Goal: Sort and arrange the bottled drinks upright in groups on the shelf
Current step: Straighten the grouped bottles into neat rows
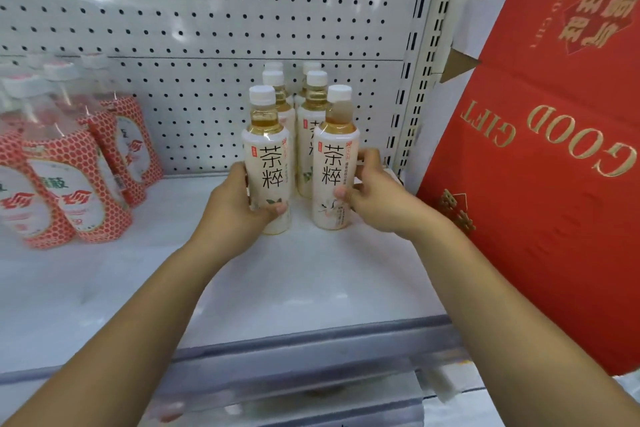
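I see left hand (pixel 239 204) gripping left tea bottle (pixel 266 156) and right hand (pixel 372 194) gripping right tea bottle (pixel 334 163). Both are upright on the white shelf (pixel 311 270). Labels read 茶粹; white caps, amber liquid. Red honeycomb-print bottles (pixel 69 184) at left. Perforated metal back panel (pixel 207 10). Red "GOOD GIFT" box (pixel 554 184) at right, upside down.

Quick count: tea bottles (pixel 266 163), 6 w/ white caps, in 2 columns of 3 (back ones mostly hidden, basically just caps). Red honeycomb-label bottles (pixel 79 191) on the left: prob 4, too blurry to be sure. Red gift box (pixel 540 156): 1.
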`<control>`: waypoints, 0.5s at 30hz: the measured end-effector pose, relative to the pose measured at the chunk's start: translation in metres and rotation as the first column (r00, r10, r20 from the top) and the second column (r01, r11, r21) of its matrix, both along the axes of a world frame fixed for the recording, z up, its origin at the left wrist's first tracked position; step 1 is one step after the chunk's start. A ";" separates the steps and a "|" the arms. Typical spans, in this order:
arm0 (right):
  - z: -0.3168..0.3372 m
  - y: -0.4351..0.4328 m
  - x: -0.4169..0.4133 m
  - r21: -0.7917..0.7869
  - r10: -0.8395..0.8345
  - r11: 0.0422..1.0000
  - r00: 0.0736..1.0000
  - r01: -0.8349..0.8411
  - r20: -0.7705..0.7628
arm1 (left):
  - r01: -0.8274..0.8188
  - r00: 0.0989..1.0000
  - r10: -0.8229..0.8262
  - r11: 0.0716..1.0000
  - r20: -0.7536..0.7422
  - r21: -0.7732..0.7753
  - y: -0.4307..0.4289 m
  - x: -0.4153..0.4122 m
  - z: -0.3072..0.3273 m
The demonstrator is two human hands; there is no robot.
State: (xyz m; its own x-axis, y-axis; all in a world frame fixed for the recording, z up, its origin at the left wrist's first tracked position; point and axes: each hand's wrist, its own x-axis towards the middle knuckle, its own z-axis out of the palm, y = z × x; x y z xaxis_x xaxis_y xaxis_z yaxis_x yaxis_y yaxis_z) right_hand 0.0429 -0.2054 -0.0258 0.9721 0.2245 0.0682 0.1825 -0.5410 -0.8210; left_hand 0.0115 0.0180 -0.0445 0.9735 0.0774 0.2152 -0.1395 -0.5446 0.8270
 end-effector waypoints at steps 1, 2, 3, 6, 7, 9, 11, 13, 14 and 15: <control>-0.001 0.001 0.002 0.016 0.012 1.000 1.000 -0.012 -0.005 | 0.001 1.000 -0.001 1.000 -0.004 0.001 -0.001 0.001 0.000; -0.003 0.002 0.004 0.032 0.023 0.999 1.000 -0.023 -0.006 | 0.001 1.000 -0.001 1.000 -0.007 0.002 -0.001 0.003 0.000; -0.004 0.004 0.006 0.042 0.028 0.999 1.000 -0.028 -0.004 | 0.001 1.000 -0.001 1.000 -0.008 0.003 -0.002 0.005 0.000; -0.008 0.008 0.011 0.045 0.014 0.999 1.000 -0.015 0.026 | 0.008 1.000 -0.008 1.000 -0.003 0.020 -0.006 0.010 0.000; -0.008 0.009 0.013 0.048 0.007 0.999 0.999 -0.009 0.033 | 0.010 1.000 -0.010 1.000 -0.002 0.026 -0.008 0.012 0.000; -0.010 0.011 0.016 0.044 0.007 0.999 0.999 -0.009 0.044 | 0.011 1.000 -0.011 1.000 -0.007 0.029 -0.012 0.015 0.001; -0.013 0.012 0.018 0.031 0.008 0.999 0.998 -0.009 0.058 | 0.007 1.000 -0.007 0.999 -0.020 0.035 -0.015 0.017 0.002; -0.017 0.013 0.019 0.037 -0.002 0.999 0.997 -0.001 0.077 | 0.005 1.000 -0.003 0.999 -0.030 0.046 -0.016 0.019 0.002; -0.018 0.014 0.018 0.049 -0.009 0.999 0.996 0.005 0.086 | 0.009 0.999 -0.008 0.999 -0.034 0.052 -0.016 0.019 0.002; -0.020 0.015 0.018 0.061 -0.017 0.998 0.995 0.012 0.093 | 0.016 0.999 -0.014 0.998 -0.041 0.057 -0.015 0.020 0.001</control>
State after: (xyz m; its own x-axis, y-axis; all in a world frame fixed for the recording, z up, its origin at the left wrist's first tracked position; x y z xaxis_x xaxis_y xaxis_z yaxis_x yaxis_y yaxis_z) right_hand 0.0611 -0.1909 -0.0460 0.9639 0.2031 0.1723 0.2528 -0.4939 -0.8320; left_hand 0.0312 0.0026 -0.0436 0.9824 0.0517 0.1795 -0.1152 -0.5891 0.7998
